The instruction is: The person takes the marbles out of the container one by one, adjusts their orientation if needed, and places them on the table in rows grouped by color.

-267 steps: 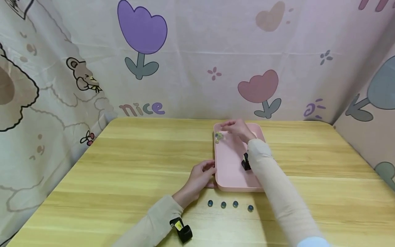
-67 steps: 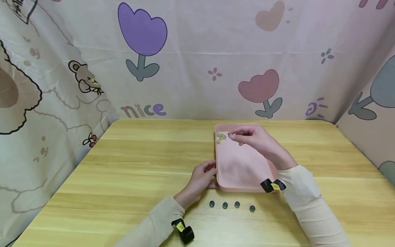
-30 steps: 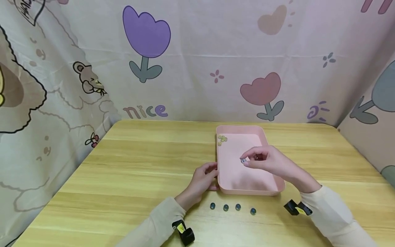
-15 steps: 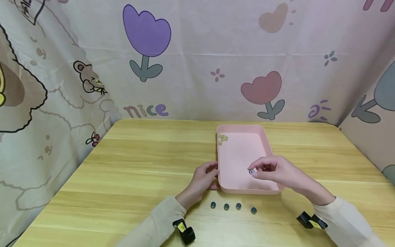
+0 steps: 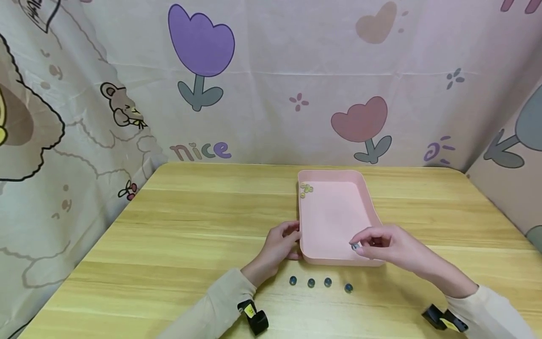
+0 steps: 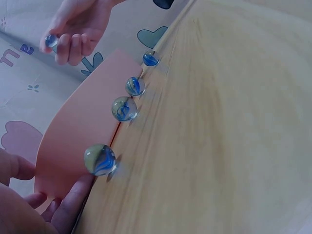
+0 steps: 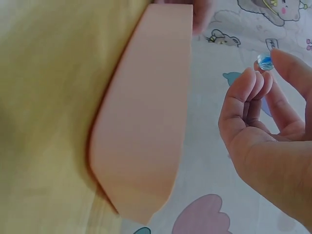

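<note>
My right hand (image 5: 391,245) pinches a clear glass marble with a blue swirl (image 7: 264,62) between thumb and forefinger, above the near right corner of the pink tray (image 5: 334,221). The other fingers curl in toward the palm. My left hand (image 5: 275,247) rests against the outside of the tray's left wall, its fingertips (image 6: 22,168) touching it. Along the tray's near side, several blue-swirled marbles (image 5: 311,283) lie in a spaced row on the table; the left wrist view shows them large. Yellowish marbles (image 5: 306,189) cluster in the tray's far left corner.
The wooden table (image 5: 190,226) reaches back to a printed cloth (image 5: 262,94) with tulips and a bear. Black wrist cameras (image 5: 256,321) are strapped over both sleeves.
My right hand has drawn back from the tray's far left corner toward its near right corner, the marble still pinched. Left hand and tray stay put. No blue marble is left in the far corner.
</note>
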`<state>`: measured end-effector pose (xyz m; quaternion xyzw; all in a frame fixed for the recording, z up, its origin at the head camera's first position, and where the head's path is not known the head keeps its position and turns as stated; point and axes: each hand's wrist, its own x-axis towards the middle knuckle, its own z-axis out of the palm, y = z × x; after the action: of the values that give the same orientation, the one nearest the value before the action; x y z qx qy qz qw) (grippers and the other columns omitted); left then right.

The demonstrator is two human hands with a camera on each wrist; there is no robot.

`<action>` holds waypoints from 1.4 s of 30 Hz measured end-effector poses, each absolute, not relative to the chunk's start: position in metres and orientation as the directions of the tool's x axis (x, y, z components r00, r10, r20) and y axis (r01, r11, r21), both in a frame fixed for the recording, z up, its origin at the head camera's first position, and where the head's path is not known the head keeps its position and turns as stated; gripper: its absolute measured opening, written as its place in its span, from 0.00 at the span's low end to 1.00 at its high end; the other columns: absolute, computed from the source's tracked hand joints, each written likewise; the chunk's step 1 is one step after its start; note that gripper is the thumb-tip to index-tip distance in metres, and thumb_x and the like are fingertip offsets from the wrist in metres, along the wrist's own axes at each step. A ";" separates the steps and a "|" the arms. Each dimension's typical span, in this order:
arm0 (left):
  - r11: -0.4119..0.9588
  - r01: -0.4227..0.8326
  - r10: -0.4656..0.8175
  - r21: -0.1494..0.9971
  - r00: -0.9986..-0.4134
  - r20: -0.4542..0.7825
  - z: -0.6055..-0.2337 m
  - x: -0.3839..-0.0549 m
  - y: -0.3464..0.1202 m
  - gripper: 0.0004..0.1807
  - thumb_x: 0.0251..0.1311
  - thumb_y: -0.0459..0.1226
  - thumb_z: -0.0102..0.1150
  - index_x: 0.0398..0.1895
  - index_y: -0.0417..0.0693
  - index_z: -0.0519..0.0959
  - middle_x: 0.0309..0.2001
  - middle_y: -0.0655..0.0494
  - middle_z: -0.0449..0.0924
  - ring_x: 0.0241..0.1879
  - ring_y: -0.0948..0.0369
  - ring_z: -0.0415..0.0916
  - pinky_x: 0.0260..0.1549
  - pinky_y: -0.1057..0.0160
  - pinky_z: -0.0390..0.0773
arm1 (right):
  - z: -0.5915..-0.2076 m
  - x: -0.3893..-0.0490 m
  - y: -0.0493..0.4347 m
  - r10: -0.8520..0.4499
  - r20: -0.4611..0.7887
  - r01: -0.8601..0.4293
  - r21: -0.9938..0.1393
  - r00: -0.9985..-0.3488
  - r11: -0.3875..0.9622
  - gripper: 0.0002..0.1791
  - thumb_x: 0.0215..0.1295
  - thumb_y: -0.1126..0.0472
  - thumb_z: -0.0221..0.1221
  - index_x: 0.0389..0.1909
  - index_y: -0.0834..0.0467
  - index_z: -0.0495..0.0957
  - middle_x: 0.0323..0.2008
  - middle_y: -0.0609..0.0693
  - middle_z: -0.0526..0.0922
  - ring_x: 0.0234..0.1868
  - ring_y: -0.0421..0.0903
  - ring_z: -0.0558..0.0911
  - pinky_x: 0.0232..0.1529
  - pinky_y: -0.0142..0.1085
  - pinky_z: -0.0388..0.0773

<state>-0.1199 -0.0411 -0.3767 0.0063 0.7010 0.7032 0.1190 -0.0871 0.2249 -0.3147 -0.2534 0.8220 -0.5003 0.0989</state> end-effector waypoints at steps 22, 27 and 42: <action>0.014 -0.155 0.172 0.988 -0.973 -0.155 -0.380 -0.119 -0.043 0.22 0.66 0.32 0.53 0.62 0.35 0.70 0.54 0.45 0.74 0.48 0.53 0.77 0.25 0.61 0.86 | -0.339 -0.067 0.229 -0.584 0.098 -0.352 -0.872 -0.806 0.340 0.09 0.66 0.68 0.58 0.45 0.65 0.80 0.32 0.47 0.82 0.31 0.36 0.78 0.29 0.31 0.80; 0.015 -0.151 0.170 0.988 -0.974 -0.152 -0.381 -0.119 -0.043 0.22 0.67 0.32 0.53 0.63 0.35 0.70 0.54 0.45 0.74 0.47 0.53 0.77 0.25 0.60 0.86 | -0.346 -0.063 0.232 -0.625 0.128 -0.374 -0.884 -0.770 0.279 0.10 0.66 0.71 0.56 0.46 0.67 0.79 0.29 0.49 0.81 0.29 0.36 0.78 0.27 0.32 0.81; 0.018 -0.156 0.173 0.988 -0.972 -0.157 -0.377 -0.120 -0.041 0.21 0.66 0.32 0.52 0.62 0.36 0.70 0.53 0.45 0.73 0.48 0.53 0.77 0.26 0.61 0.86 | -0.358 -0.064 0.248 -0.690 0.014 -0.191 -0.965 -0.723 0.181 0.10 0.68 0.74 0.51 0.47 0.75 0.74 0.28 0.52 0.81 0.27 0.39 0.79 0.26 0.37 0.84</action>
<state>-0.1204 -0.0412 -0.3773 0.0061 0.7037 0.7008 0.1173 -0.0645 0.2483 -0.3578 -0.2995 0.7360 -0.5656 0.2207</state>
